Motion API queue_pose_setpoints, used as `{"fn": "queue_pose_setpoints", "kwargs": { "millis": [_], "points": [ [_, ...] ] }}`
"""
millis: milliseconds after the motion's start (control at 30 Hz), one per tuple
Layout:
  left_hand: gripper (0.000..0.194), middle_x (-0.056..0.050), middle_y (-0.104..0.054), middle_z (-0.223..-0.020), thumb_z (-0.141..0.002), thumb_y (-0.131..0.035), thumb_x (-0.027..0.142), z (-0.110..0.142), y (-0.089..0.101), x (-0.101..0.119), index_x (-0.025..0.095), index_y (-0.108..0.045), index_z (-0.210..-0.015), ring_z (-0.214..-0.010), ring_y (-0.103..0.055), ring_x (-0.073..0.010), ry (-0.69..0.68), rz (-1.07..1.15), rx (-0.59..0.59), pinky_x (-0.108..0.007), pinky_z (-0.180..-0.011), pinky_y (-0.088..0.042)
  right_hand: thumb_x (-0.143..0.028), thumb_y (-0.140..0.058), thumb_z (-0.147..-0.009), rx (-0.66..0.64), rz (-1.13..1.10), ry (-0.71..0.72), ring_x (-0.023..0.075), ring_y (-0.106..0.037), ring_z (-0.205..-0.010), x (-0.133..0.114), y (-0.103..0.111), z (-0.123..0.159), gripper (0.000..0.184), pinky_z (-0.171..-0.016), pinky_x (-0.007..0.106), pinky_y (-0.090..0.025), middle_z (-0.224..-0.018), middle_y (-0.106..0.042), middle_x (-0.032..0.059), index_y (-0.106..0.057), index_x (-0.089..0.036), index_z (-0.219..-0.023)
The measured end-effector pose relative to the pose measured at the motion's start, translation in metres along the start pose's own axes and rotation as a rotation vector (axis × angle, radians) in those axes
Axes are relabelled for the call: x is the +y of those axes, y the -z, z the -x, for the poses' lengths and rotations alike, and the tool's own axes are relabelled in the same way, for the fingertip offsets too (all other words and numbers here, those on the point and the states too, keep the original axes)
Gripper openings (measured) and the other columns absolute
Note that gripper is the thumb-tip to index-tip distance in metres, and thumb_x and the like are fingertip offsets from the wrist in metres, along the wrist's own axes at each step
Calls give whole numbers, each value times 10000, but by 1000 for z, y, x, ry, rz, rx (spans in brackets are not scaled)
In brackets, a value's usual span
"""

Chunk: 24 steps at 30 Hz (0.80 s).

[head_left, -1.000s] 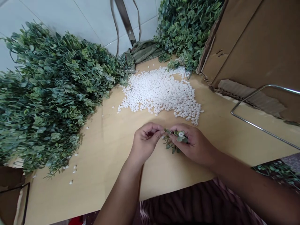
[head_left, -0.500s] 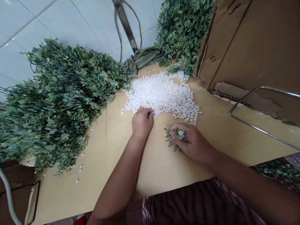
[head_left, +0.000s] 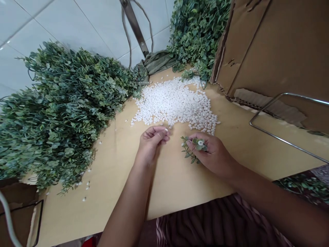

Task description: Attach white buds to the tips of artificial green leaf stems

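Between the thumb and fingertips of my left hand (head_left: 153, 142) is a small white flower piece (head_left: 166, 130), just in front of a spread pile of such white flower pieces (head_left: 174, 103) on the table (head_left: 169, 192). My right hand (head_left: 209, 151) is closed around an artificial leafy sprig (head_left: 191, 156). A white flower (head_left: 200, 143) sits among the sprig's green leaves, close to the right thumb and forefinger. The sprig's stem is mostly hidden in my palm. My two hands are a short way apart.
A big heap of artificial greenery (head_left: 69, 109) lies along the left, with another bunch of greenery (head_left: 200, 34) at the back. Cardboard (head_left: 277, 51) stands at the right behind a bent metal wire frame (head_left: 285, 135). A grey-green cloth (head_left: 159, 61) lies near the tiled wall (head_left: 84, 31).
My left hand has drawn back from the pile's edge and turned, lifting a white flower piece in its pinch. My right hand and the sprig have barely moved.
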State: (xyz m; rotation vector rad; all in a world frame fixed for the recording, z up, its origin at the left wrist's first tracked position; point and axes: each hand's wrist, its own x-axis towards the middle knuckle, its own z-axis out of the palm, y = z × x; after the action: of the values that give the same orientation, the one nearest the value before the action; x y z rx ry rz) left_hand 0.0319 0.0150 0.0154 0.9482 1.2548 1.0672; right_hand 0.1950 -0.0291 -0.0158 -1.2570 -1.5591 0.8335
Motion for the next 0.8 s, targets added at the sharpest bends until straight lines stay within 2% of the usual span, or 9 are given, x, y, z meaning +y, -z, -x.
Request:
{"fn": "queue_pose_setpoints", "kwargs": {
  "millis": [100, 200, 400, 633, 800],
  "points": [
    [178, 25, -624, -557, -552, -742, 215, 14, -6, -8, 142, -606, -640, -463, -519, -39, 125, 144, -106, -144, -466, -384, -241, -513, -787, -2, 16, 21, 137, -555, -570, 0, -1, 1, 135, -535, 245, -437, -638, -606, 25, -595, -157, -719],
    [155, 26, -636, -570, -565, -737, 183, 20, -11, -14, 145, -622, -660, -460, -515, -26, 161, 220, -165, -124, -469, -396, -231, -525, -779, -39, -9, 37, 142, -572, -573, 0, -1, 2, 118, -518, 241, -445, -652, -630, 28, -612, -156, -752],
    [195, 11, -652, -580, -543, -768, 185, 21, -12, -15, 137, -657, -695, -493, -569, -48, 258, 288, -188, -137, -510, -458, -200, -533, -760, -45, -99, 11, 136, -574, -531, -3, 3, 2, 93, -489, 227, -459, -613, -634, 12, -614, -166, -728],
    [213, 17, -643, -541, -500, -808, 215, 20, -14, -18, 138, -684, -656, -478, -565, -53, 242, 252, -194, -146, -493, -460, -219, -519, -788, -95, -112, -29, 112, -563, -536, -6, 4, 0, 139, -506, 199, -453, -622, -644, 6, -635, -159, -739],
    [253, -7, -678, -611, -510, -805, 231, 20, -14, -17, 143, -723, -732, -527, -584, -62, 236, 199, -169, -160, -529, -463, -227, -518, -788, -89, -107, -62, 113, -542, -537, -7, 5, -2, 158, -495, 201, -430, -602, -624, 3, -629, -167, -693]
  ]
}}
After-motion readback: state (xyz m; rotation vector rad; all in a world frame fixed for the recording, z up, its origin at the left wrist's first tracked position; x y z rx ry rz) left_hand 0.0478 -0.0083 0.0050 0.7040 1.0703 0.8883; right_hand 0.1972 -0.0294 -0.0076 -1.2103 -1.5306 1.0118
